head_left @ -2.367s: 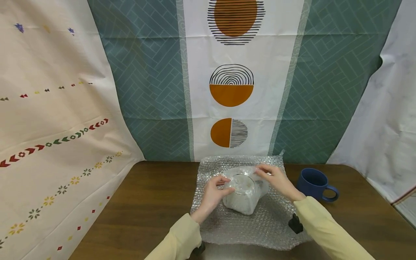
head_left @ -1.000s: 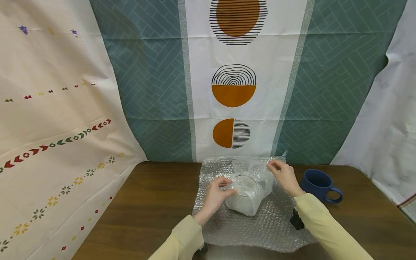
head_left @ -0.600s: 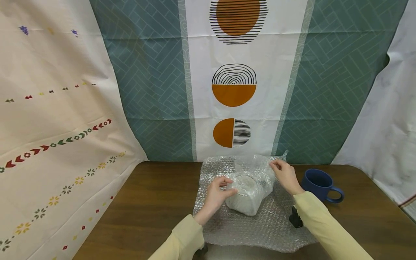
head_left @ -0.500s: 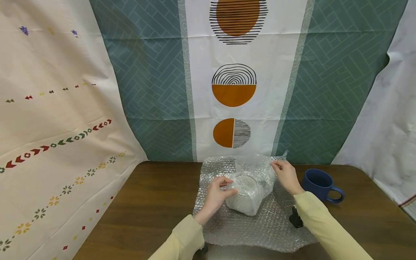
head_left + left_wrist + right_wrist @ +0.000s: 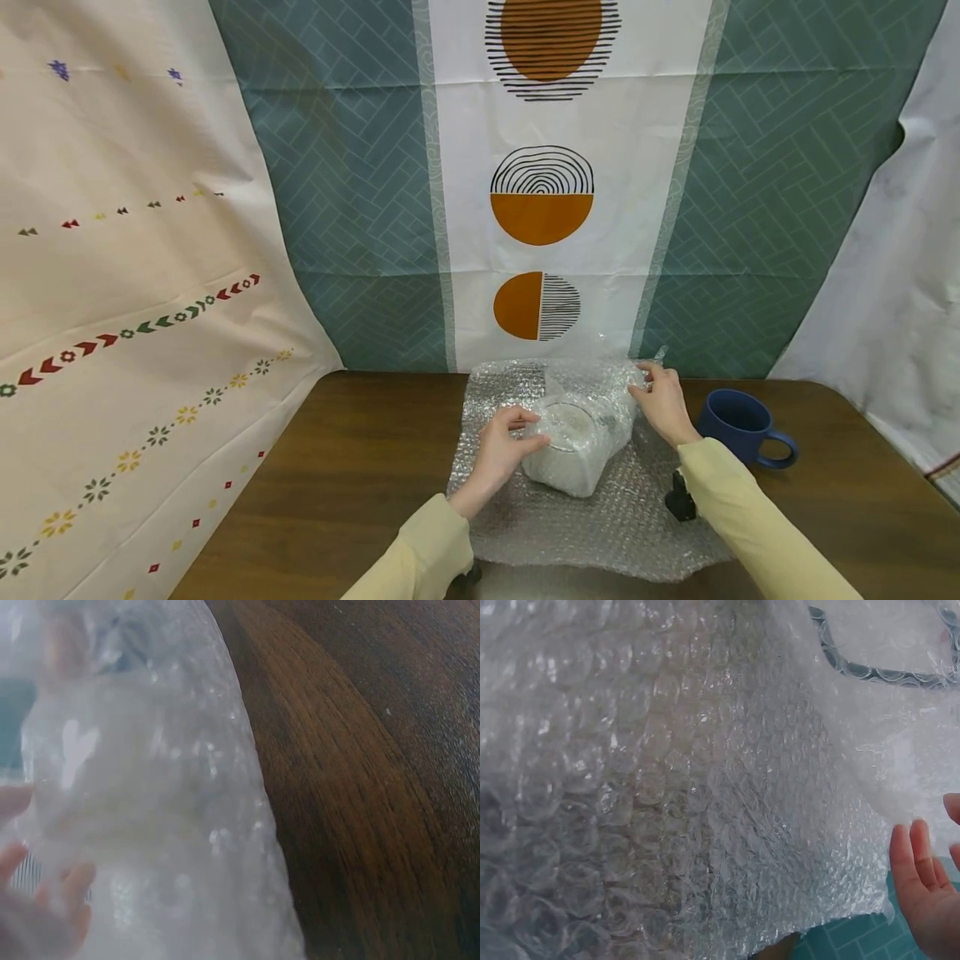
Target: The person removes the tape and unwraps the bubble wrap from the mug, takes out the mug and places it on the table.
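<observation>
A white cup-like thing [image 5: 561, 467] with a round rim sits wrapped in clear bubble wrap, its kind blurred by the layers. My left hand [image 5: 498, 448] grips its left side, thumb and fingertips at the rim. Under it spreads a large bubble wrap sheet [image 5: 525, 529]. A loose flap [image 5: 600, 379] of the wrap fans out to the back right. My right hand [image 5: 663, 407] is at that flap's right edge, thumb and fingers spread apart. In the right wrist view, the fingers [image 5: 907, 862] look fairly straight beside the wrap.
A blue mug [image 5: 735, 423] stands on the brown wooden table [image 5: 330, 475] to the right of the sheet, close to my right hand, its handle pointing right. Patterned cloth [image 5: 360, 208] hangs behind the table. White fabric [image 5: 911, 350] hangs along the right side.
My right hand has drawn the wrap's flap from beside the rim out to the back right. Its thumb and fingers, pinched before, have now spread. The left hand stays at the rim.
</observation>
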The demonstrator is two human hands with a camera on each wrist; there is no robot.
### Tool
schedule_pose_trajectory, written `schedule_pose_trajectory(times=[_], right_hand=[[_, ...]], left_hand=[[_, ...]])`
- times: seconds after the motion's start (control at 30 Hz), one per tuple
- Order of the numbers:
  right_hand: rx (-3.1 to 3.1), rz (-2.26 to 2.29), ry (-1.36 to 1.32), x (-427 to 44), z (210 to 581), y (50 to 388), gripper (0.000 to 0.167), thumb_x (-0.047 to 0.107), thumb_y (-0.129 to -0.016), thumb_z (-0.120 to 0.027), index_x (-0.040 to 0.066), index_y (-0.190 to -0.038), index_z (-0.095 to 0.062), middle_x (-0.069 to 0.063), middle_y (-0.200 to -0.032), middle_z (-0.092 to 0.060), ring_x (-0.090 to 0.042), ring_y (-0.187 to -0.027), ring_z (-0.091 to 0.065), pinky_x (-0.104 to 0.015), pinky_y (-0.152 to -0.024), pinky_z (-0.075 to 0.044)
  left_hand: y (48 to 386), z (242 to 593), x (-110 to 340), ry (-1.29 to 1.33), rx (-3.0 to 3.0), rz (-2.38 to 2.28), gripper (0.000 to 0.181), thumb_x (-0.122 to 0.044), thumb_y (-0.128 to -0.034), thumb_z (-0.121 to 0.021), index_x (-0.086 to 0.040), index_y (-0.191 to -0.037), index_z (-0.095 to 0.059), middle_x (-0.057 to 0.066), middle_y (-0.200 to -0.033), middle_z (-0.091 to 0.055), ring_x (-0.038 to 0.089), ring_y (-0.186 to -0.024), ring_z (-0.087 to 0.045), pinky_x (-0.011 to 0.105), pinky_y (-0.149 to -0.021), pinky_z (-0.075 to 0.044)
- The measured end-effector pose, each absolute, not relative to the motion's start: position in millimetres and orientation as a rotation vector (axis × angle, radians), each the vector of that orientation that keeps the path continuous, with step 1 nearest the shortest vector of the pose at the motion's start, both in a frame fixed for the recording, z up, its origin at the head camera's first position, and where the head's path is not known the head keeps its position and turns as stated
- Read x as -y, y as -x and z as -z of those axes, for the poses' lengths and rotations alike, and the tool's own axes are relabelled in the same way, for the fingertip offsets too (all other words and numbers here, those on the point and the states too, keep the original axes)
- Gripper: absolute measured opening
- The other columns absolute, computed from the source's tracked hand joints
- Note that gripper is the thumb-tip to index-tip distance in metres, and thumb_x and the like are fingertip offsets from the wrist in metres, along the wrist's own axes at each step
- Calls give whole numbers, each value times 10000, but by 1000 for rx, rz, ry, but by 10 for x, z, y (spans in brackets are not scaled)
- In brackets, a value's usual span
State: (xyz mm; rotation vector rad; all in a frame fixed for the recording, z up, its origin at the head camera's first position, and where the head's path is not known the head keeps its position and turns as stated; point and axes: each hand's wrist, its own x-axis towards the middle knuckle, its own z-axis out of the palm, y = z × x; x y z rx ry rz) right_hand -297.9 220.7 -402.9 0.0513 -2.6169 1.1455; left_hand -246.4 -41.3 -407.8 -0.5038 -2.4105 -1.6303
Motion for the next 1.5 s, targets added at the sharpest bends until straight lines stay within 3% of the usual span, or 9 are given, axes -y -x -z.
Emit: schedule_pose_trajectory(times=[0.1,0.4,0.77,0.97,1.27,1.5], right_hand=[[2614,-1184,-56,-2220,4033,2977,442,33,-899,-514,-121,-1267,-325,-285,-1084,-343,-392,-900,-446,-437,-656,-437],[2739,-1192,-110,-2256,4051,2938,339,69,-912,-490,-114,-1192,-435,-323,-1169,-418,-431,-994,-470,-490,-750,-435],[2814,-1213,-179,-2299,4055,2899,328,81,-913,-513,-114,-1170,-455,-309,-1154,-453,-435,-1028,-470,-492,-770,-437],[2764,-1182,-227,-2315,3996,2872,279,79,-923,-503,-90,-1145,-496,-267,-1113,-496,-404,-992,-487,-469,-745,-447],[2707,-1220,-453,-2288,3965,2746,204,139,-911,-559,1,-1056,-600,-103,-995,-588,-283,-895,-543,-413,-714,-458],[2669,-1367,-654,-2275,3996,2660,253,187,-889,-592,32,-1089,-603,-103,-1064,-580,-290,-966,-533,-420,-774,-458]], left_hand=[[2469,4081,416,502,2412,1636,233,-138,-724,-769,-66,-909,-649,31,-970,-547,294,-942,-548,361,-741,-466],[2471,4082,412,496,2407,1640,236,-124,-720,-769,-59,-913,-651,34,-971,-550,295,-944,-549,374,-752,-466],[2463,4085,407,516,2382,1655,237,-109,-717,-767,-41,-911,-650,38,-959,-554,304,-928,-555,399,-767,-461],[2453,4078,403,518,2375,1657,235,-106,-715,-767,-36,-907,-650,38,-954,-555,303,-923,-558,405,-774,-457],[2448,4065,403,524,2373,1657,226,-97,-723,-761,-33,-909,-650,42,-958,-560,299,-929,-559,380,-772,-459],[2444,4072,402,506,2377,1657,234,-98,-717,-765,-34,-909,-647,51,-982,-553,300,-931,-555,387,-765,-461]])
